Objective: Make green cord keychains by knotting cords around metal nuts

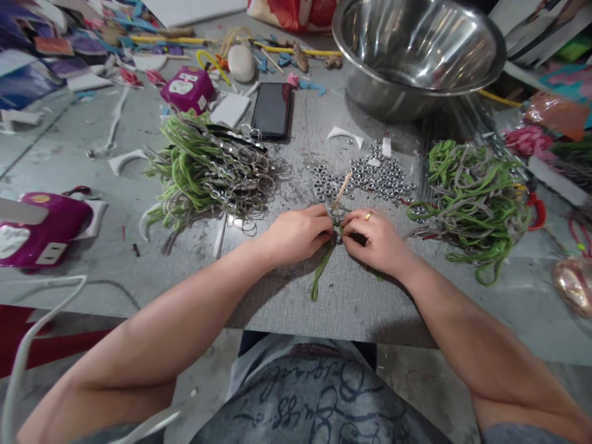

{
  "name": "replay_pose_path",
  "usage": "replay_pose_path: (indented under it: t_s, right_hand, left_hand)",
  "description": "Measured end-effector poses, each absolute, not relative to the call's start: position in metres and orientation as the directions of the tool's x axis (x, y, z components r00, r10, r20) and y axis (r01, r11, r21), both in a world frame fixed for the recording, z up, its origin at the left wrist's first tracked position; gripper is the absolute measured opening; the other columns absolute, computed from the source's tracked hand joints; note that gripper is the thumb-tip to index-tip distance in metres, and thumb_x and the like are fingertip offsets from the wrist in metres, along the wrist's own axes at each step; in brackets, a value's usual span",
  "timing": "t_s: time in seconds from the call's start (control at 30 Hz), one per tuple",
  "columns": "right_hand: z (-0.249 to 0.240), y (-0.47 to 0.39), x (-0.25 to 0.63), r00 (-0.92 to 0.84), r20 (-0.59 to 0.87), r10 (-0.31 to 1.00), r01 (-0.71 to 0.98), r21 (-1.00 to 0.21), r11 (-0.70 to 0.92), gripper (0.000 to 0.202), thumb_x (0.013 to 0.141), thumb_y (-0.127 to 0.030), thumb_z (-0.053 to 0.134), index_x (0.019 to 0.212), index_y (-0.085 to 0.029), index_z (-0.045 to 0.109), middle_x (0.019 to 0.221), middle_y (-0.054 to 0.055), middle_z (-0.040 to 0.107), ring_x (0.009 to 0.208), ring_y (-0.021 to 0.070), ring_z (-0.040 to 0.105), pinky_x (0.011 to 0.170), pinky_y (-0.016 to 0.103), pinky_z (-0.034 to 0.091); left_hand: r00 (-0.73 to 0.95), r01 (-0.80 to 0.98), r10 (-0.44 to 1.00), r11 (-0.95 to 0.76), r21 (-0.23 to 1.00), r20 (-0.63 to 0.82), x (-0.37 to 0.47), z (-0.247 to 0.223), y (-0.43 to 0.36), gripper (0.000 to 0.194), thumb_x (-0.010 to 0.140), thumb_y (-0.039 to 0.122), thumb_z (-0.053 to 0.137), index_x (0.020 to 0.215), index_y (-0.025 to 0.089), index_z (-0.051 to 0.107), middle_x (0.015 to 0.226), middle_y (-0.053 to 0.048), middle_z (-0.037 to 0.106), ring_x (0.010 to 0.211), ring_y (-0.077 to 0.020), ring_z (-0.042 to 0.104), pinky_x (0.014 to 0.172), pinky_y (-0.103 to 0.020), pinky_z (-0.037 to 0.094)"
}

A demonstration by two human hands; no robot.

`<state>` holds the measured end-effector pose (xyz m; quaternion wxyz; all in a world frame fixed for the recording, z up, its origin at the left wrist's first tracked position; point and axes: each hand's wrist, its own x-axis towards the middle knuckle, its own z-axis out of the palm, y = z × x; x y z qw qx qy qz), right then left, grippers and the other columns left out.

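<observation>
Near the table's front edge, my left hand is closed, its fingertips pinching a green and gray cord that hangs down between my hands. My right hand, with a gold ring, pinches the same small cord piece from the other side. Small metal parts show at the cord between the fingertips. A thin wooden stick rises just beyond them. Behind my hands lies a spread of small silver beads. One bundle of green and gray cords with metal chains is at the left, and a pile of cords is at the right.
A large steel bowl stands at the back right, with a black phone left of it. Purple socket blocks sit at the left, one near a white cable. Paper scraps and yellow sticks line the back.
</observation>
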<state>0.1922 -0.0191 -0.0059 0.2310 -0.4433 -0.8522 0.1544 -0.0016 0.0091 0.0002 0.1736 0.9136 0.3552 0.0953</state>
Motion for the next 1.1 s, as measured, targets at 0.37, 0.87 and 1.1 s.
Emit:
replay_pose_path:
  t_s: [0.37,0.87,1.1]
  right_hand:
    - [-0.0056,-0.0188,0.1957,-0.542,0.233,0.808,0.667,-0.466,0.581,0.007,0.080,-0.020,0.056,0.078,-0.018,0.062,0.093,0.008,0.064,0.089,0.0219,0.057,0.081,0.040,0.043]
    - [-0.0054,-0.0204,0.1897,-0.524,0.252,0.814,0.694,-0.429,0.579,0.012,0.081,-0.020,0.054,0.073,-0.019,0.063,0.088,0.006,0.066,0.084,0.0207,0.056,0.078,0.037,0.040]
    - [-0.0059,-0.0202,0.1881,-0.511,0.268,0.817,0.688,-0.442,0.576,0.009,0.077,-0.017,0.055,0.070,-0.018,0.060,0.087,0.006,0.066,0.081,0.0204,0.056,0.076,0.036,0.039]
  left_hand:
    - [0.726,0.605,0.687,-0.658,0.448,0.028,-0.0013,0.0007,0.0098,0.015,0.082,0.020,0.049,0.083,0.020,0.065,0.089,-0.001,0.062,0.081,-0.0149,0.061,0.064,-0.024,0.044]
    - [0.695,0.635,0.718,-0.631,0.444,0.027,0.0032,-0.0014,0.0071,0.017,0.083,0.021,0.049,0.082,0.020,0.066,0.086,-0.001,0.063,0.077,-0.0142,0.061,0.062,-0.023,0.044]
    - [0.727,0.618,0.686,-0.659,0.429,0.007,0.0024,0.0072,0.0037,0.019,0.079,0.025,0.049,0.091,0.018,0.062,0.092,-0.003,0.061,0.082,-0.0168,0.061,0.066,-0.026,0.047]
